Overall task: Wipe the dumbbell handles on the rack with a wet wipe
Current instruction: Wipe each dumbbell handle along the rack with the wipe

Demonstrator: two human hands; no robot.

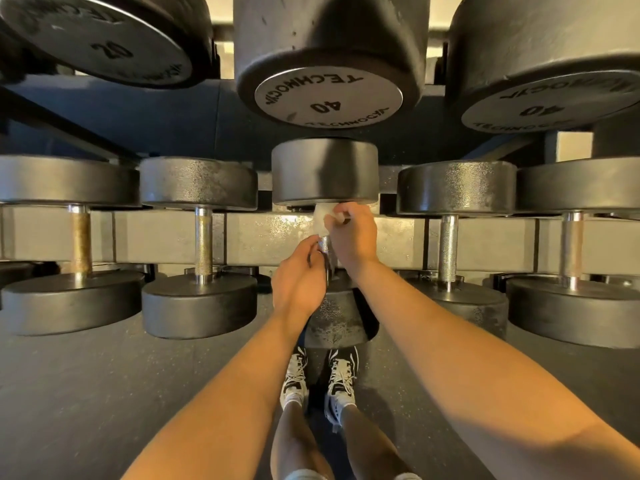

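Note:
A row of black dumbbells lies on the lower shelf of the rack. The middle dumbbell has its steel handle mostly hidden by my hands. My right hand pinches a white wet wipe against the far end of that handle, just under the far weight head. My left hand curls round the near part of the same handle, beside the near weight head.
More dumbbells flank it: a rust-coloured handle and a steel one to the left, two to the right. Big 40 and 20 dumbbells hang overhead on the upper shelf. My shoes stand on dark rubber floor.

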